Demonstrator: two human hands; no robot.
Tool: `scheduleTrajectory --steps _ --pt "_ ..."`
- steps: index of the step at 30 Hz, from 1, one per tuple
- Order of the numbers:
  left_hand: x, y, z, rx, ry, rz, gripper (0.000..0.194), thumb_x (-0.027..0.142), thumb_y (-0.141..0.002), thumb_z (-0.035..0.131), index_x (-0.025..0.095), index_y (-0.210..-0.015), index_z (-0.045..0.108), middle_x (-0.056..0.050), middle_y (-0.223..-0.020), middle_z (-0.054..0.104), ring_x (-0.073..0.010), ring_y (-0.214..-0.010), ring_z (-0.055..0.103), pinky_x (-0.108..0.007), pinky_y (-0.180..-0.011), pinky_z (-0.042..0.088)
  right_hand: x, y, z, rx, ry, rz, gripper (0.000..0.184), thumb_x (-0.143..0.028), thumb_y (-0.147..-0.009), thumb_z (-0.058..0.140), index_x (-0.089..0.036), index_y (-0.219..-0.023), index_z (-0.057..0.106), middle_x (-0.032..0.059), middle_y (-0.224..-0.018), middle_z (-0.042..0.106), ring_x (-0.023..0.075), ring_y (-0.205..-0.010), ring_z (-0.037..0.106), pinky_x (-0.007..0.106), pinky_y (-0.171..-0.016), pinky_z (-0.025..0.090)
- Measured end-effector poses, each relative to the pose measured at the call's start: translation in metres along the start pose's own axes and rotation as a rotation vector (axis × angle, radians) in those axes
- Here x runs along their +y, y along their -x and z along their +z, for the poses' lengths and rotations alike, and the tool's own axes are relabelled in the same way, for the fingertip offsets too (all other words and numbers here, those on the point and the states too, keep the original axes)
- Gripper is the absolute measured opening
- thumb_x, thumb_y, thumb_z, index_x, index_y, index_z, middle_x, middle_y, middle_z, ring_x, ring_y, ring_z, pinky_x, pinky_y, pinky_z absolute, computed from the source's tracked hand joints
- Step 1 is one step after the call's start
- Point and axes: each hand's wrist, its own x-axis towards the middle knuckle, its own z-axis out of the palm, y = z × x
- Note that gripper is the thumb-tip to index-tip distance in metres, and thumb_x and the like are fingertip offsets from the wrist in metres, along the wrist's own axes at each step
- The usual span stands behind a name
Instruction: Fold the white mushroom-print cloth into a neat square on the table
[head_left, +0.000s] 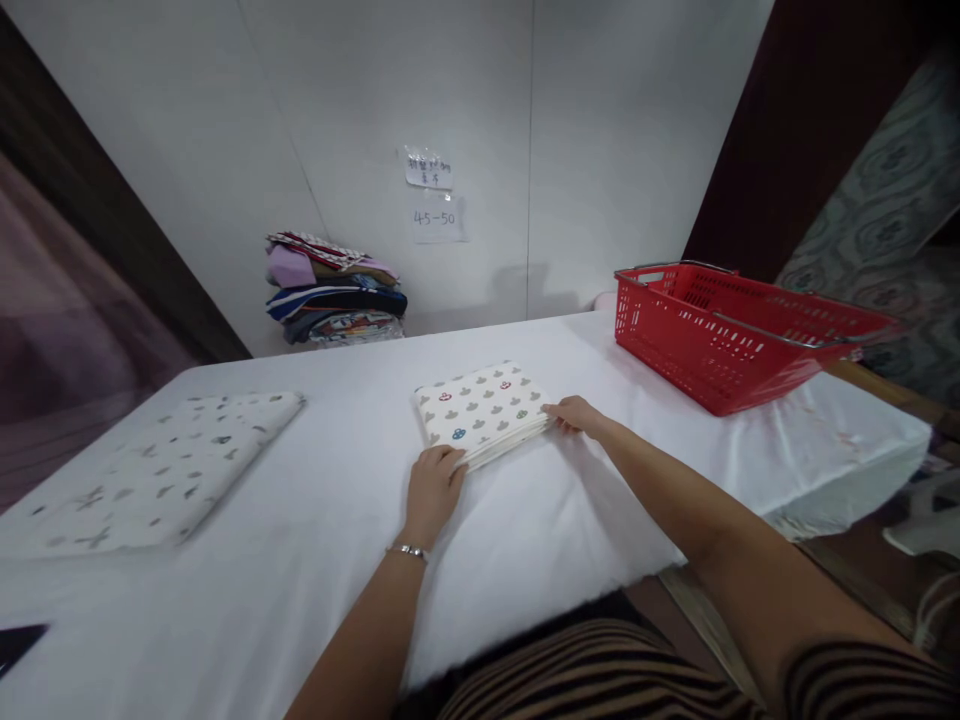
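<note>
A folded white cloth (pixel 480 405) printed with small grey and coloured shapes lies in the middle of the white-covered table (pixel 322 520). My left hand (pixel 433 487) rests at its near left corner, fingers curled onto the edge. A silver bracelet sits on that wrist. My right hand (pixel 574 414) holds the cloth's right corner, fingers pinched on the folded layers.
A second folded patterned cloth (pixel 157 470) lies at the table's left. A red plastic basket (pixel 727 335) with metal handles stands at the right. A stack of folded fabrics (pixel 334 290) leans against the back wall, under two paper notes (pixel 435 195). A dark object (pixel 19 642) shows at the lower left.
</note>
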Motion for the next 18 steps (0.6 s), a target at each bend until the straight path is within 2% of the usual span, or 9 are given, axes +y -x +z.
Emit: scheduleTrajectory --steps 2,5,7,9,14,18 --pt "-0.001 0.0 0.0 0.01 0.018 -0.009 0.025 0.028 -0.086 0.046 0.024 -0.102 0.065 -0.006 -0.103 0.06 -0.0213 -0.1 0.052 -0.035 -0.09 0.042 -0.001 0.002 -0.001 -0.031 -0.016 0.006 0.035 -0.047 -0.07 0.068 -0.014 -0.065 0.058 0.0052 -0.058 0.062 0.0097 -0.042 0.051 0.019 -0.037 0.035" --pt "-0.002 0.0 0.0 0.005 0.038 -0.025 0.025 0.029 -0.086 0.045 0.024 -0.102 0.064 -0.005 -0.103 0.06 -0.0211 -0.1 0.052 -0.035 -0.09 0.043 0.004 0.009 -0.005 -0.141 -0.093 -0.074 0.034 -0.042 -0.07 0.069 -0.016 -0.09 0.062 0.0027 -0.068 0.064 0.0099 -0.051 0.055 0.017 -0.041 0.037" --pt "-0.001 0.0 0.0 0.002 0.043 -0.025 0.026 0.029 -0.087 0.045 0.024 -0.102 0.064 -0.005 -0.103 0.061 -0.0211 -0.1 0.052 -0.035 -0.089 0.043 0.01 0.013 -0.006 -0.201 -0.126 -0.161 0.045 -0.033 -0.068 0.07 -0.019 -0.109 0.059 0.0001 -0.071 0.063 0.0099 -0.054 0.055 0.016 -0.042 0.038" --pt "-0.001 0.0 0.001 0.0 0.044 -0.03 0.026 0.029 -0.087 0.044 0.024 -0.102 0.064 -0.005 -0.103 0.061 -0.0213 -0.1 0.052 -0.036 -0.089 0.043 0.016 0.017 -0.003 -0.177 -0.111 -0.214 0.052 -0.026 -0.068 0.068 -0.021 -0.118 0.055 -0.0018 -0.072 0.062 0.0094 -0.055 0.054 0.016 -0.044 0.038" --pt "-0.002 0.0 0.002 0.008 0.067 -0.041 0.025 0.03 -0.086 0.045 0.024 -0.101 0.065 -0.005 -0.103 0.061 -0.0216 -0.101 0.052 -0.037 -0.091 0.043 0.025 0.016 0.013 -0.004 -0.104 -0.306 0.04 -0.024 -0.071 0.059 -0.019 -0.111 0.061 -0.0006 -0.081 0.065 0.0124 -0.069 0.057 0.021 -0.062 0.046" --pt "-0.003 0.0 0.002 0.013 0.085 -0.033 0.025 0.029 -0.086 0.045 0.024 -0.101 0.064 -0.005 -0.103 0.06 -0.0209 -0.101 0.051 -0.036 -0.091 0.044 0.026 0.012 0.021 0.062 -0.153 -0.354 0.035 -0.026 -0.074 0.053 -0.018 -0.107 0.062 0.0006 -0.088 0.065 0.0146 -0.078 0.057 0.023 -0.07 0.045"
